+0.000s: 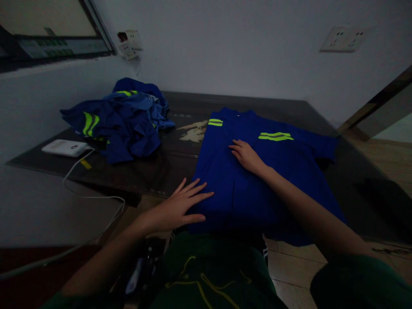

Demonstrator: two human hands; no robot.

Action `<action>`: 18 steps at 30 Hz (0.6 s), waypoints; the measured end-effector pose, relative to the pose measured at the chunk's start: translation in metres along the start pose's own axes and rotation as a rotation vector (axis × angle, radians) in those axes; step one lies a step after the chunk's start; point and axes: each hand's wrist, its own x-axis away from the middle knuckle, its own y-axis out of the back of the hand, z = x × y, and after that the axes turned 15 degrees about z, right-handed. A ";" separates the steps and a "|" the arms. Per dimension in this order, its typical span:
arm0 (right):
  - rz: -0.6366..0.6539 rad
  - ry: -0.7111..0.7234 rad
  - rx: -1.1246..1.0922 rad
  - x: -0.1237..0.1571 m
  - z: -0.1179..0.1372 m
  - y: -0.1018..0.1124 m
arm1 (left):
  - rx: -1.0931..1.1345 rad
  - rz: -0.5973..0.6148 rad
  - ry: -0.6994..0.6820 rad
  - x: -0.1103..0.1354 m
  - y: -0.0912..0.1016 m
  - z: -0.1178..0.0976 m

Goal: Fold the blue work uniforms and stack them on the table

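Note:
A blue work shirt (273, 171) with yellow-green and grey stripes lies spread on the dark table, its collar toward the wall. Its left side is folded inward, while the right sleeve stretches out to the side. My left hand (185, 204) is at the shirt's lower left edge, fingers spread, with nothing gripped. Higher up, my right hand (246, 155) rests on the shirt's front with its fingers extended over the cloth. The lower hem hangs at the table's near edge, close to my body.
A crumpled heap of blue striped garments (128, 124) lies on the table's left. Beside it is a white power bank (66, 147) with a white cable (93, 197) trailing off the edge. Wall sockets (343, 38) are behind the table (180, 167). A dark object (389, 201) lies at the right.

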 end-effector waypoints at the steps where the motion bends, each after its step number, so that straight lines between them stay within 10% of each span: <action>1: -0.031 0.015 -0.040 0.011 0.009 0.003 | 0.090 -0.011 -0.025 0.013 -0.001 -0.004; 5: -0.063 0.079 -0.290 0.080 0.057 0.013 | 0.459 -0.267 0.069 0.041 -0.008 -0.002; 10: 0.197 -0.161 -0.651 0.173 0.100 -0.014 | 0.396 -0.558 0.216 0.015 -0.005 0.029; 18: 0.252 -0.389 -0.520 0.183 0.129 -0.109 | -0.209 -0.407 0.455 -0.090 0.051 0.065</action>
